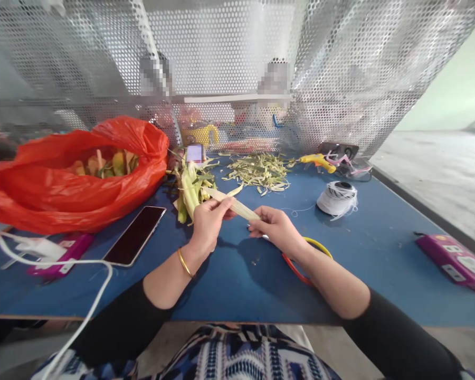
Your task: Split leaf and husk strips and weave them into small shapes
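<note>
A pale, flat strip of what looks like corn husk (242, 208) is stretched between my hands above the table. My left hand (209, 220) pinches it between thumb and fingers near its middle. At the strip's right end, my right hand (276, 227) has its fingers closed on it. Just beyond my left hand lies a bundle of pale green husks (190, 190). A heap of narrow husk shreds (261, 171) is farther back. Under my right wrist show red and yellow loop handles (314, 244), likely scissors, partly hidden by the forearm.
On the blue table (237, 290), a red plastic bag (142, 182) stands left, with a phone (136, 235) and a purple power strip (63, 258) nearby. Rightward are a white thread spool (336, 199), a yellow glue gun (319, 162), and another purple power strip (455, 258). Perforated mesh (229, 47) rises behind.
</note>
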`<action>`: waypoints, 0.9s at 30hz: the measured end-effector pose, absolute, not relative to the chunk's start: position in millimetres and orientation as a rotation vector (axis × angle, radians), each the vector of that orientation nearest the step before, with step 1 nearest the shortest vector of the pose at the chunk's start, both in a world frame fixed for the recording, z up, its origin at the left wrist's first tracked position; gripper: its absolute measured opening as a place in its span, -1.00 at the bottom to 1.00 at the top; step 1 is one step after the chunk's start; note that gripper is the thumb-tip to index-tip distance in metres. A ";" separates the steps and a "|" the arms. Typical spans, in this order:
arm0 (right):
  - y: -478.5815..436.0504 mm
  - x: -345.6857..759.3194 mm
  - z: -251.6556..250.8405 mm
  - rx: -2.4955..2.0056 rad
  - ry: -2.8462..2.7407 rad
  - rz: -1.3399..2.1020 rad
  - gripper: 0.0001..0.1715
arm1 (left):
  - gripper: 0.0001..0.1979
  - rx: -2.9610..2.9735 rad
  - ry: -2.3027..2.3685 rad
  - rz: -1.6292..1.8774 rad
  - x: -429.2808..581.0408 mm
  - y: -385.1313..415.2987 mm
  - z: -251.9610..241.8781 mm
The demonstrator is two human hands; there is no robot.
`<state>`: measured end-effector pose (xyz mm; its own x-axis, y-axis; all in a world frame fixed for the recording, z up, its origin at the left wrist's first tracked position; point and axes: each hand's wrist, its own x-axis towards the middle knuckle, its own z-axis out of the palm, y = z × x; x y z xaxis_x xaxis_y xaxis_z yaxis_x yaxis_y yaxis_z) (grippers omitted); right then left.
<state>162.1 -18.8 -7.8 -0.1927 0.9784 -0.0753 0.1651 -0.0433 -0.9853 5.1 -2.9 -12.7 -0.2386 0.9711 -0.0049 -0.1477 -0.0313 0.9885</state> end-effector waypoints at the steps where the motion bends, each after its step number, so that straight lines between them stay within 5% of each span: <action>1: -16.9 164.2 -9.2 -1.279 -1.458 1.239 -0.85 | -0.65 1.022 1.283 1.425 4.8 -4.5 -13.0; 6: -9.8 182.0 -9.2 -1.390 -1.656 0.759 -0.81 | -0.67 1.784 1.475 1.382 0.4 -14.4 -9.8; 11: -17.6 186.2 -1.9 -1.222 -2.067 0.641 -0.75 | -0.80 2.570 1.206 1.337 -3.6 -14.6 -4.2; 15: -23.3 182.8 2.9 -1.291 -2.070 0.489 -0.75 | -0.77 2.259 1.342 0.983 -2.8 -14.1 -7.6; 21: -53.5 205.8 11.0 -1.804 -2.221 0.227 -0.80 | -0.79 1.611 1.283 0.980 -2.1 -13.6 -7.6; 27: -90.3 233.7 1.4 -1.921 -2.523 0.194 -0.48 | -0.82 1.406 1.209 0.993 -3.8 -9.4 -7.2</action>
<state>233.7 -90.3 1.4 -0.2684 0.9579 -0.1018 0.9622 0.2616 -0.0758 -3.8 -9.4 -7.2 0.1660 0.9859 -0.0193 0.1726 -0.0098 0.9849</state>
